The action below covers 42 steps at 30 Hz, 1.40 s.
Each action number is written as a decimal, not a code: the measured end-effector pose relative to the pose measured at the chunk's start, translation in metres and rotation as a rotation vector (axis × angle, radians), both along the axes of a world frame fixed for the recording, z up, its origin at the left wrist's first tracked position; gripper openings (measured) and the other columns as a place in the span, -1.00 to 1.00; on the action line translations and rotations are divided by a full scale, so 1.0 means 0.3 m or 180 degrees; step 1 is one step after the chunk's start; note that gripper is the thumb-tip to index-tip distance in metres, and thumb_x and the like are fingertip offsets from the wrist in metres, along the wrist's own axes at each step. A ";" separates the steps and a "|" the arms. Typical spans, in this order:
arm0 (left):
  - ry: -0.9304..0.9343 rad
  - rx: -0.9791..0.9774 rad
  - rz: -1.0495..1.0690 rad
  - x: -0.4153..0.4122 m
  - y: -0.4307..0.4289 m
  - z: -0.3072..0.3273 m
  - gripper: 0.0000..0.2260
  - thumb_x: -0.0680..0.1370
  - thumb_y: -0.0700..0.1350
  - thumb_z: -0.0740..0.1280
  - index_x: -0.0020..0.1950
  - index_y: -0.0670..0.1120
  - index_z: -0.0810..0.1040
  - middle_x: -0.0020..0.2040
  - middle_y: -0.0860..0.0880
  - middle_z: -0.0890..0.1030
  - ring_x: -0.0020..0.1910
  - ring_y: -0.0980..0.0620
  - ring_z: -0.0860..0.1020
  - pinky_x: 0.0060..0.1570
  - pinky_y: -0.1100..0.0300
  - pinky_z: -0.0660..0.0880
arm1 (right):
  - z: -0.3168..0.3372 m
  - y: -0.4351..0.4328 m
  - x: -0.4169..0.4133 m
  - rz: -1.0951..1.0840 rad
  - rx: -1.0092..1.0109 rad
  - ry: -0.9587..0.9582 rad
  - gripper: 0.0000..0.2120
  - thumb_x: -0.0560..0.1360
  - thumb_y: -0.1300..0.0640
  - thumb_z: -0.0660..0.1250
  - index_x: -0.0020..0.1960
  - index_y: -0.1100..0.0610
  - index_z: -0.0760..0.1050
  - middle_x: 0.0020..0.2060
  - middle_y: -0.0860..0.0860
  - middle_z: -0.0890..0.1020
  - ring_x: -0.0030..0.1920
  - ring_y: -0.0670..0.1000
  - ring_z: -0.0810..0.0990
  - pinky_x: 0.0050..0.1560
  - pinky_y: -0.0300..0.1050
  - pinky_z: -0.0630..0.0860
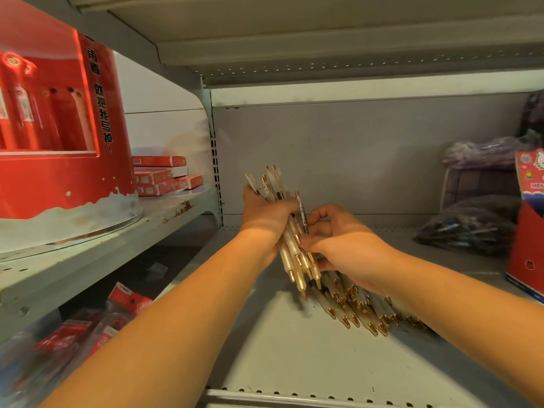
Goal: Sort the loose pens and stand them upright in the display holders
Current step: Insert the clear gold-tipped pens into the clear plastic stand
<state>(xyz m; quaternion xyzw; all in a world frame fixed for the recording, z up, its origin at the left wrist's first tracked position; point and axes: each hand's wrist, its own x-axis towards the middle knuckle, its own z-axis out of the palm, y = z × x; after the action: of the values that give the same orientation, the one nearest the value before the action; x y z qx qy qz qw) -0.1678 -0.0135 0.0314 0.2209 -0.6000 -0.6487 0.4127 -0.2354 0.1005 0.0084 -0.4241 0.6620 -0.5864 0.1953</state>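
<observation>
head view. the left hand [265,213] is closed around a bundle of pens [290,254] with pale frosted barrels and gold tips. it holds the bundle above the middle of the grey shelf [265,357], tips slanting down towards the front edge. the right hand [338,240] has its fingers curled against the right side of the bundle and pinches a darker pen [303,214] that carries a small white label, too small to read. more loose pens [359,312] of the same pale kind lie flat in a heap on the shelf, right of centre, partly covered by the right wrist.

writing: a red display stand [59,178] on the raised shelf at the left bears a column of black chinese characters ending in an exclamation mark. it has a window showing red pens, blurred. behind it lie stacked red boxes [160,175] whose print cannot be read. at the right edge stands a red carton [527,231] with a cartoon cat face and letters beginning "hel", cut off by the frame.

surroundings: dark plastic bags [468,231] rest near the back right corner, in front of a wire basket [477,187]. red packets [97,325] lie on the level below at the left.
</observation>
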 end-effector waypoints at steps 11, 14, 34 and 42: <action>-0.0085 0.0193 -0.0426 0.011 0.018 -0.010 -0.85 0.52 -0.29 0.34 0.06 -0.23 0.62 -0.05 -0.25 0.69 -0.17 -0.19 0.65 -0.07 -0.20 0.61 | 0.007 0.011 -0.004 0.0040 -0.0227 -0.0066 -0.78 0.46 0.36 0.42 0.05 0.15 0.53 -0.14 0.12 0.69 -0.15 0.13 0.71 -0.08 0.05 0.68; -0.0035 0.0111 -0.0243 0.017 0.011 -0.007 -0.86 0.51 -0.30 0.34 0.05 -0.25 0.60 -0.10 -0.31 0.66 -0.19 -0.23 0.65 -0.09 -0.30 0.61 | 0.029 0.012 -0.007 0.0188 -0.0203 -0.0256 -0.82 0.51 0.39 0.32 0.02 0.18 0.59 -0.14 0.17 0.71 -0.16 0.13 0.72 -0.17 -0.02 0.67; 0.0583 0.0310 -0.2023 0.085 0.227 0.059 -0.92 0.52 -0.29 0.29 -0.02 -0.19 0.42 -0.47 -0.12 0.38 -0.60 0.01 0.36 -0.59 0.28 0.34 | 0.095 0.318 0.129 -0.0507 -0.1300 -0.0915 -0.70 0.54 0.43 0.21 0.24 0.24 0.41 -0.17 0.12 0.67 -0.30 0.02 0.62 -0.29 -0.12 0.57; 0.1221 0.0314 -0.3184 0.054 0.571 0.052 -0.83 0.37 -0.31 0.29 -0.08 -0.13 0.47 -0.32 -0.10 0.40 -0.56 0.04 0.35 -0.59 0.28 0.31 | 0.088 0.697 0.192 -0.1016 -0.1959 -0.1289 -0.67 0.34 0.29 0.28 0.09 0.28 0.56 -0.33 0.05 0.57 -0.43 -0.06 0.46 -0.49 -0.27 0.37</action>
<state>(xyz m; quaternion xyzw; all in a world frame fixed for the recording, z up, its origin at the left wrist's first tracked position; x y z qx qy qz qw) -0.1516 0.1578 0.0468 -0.1952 -0.5147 -0.8222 0.1447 -0.1778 0.3097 0.0350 -0.2305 0.4611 -0.8519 0.0920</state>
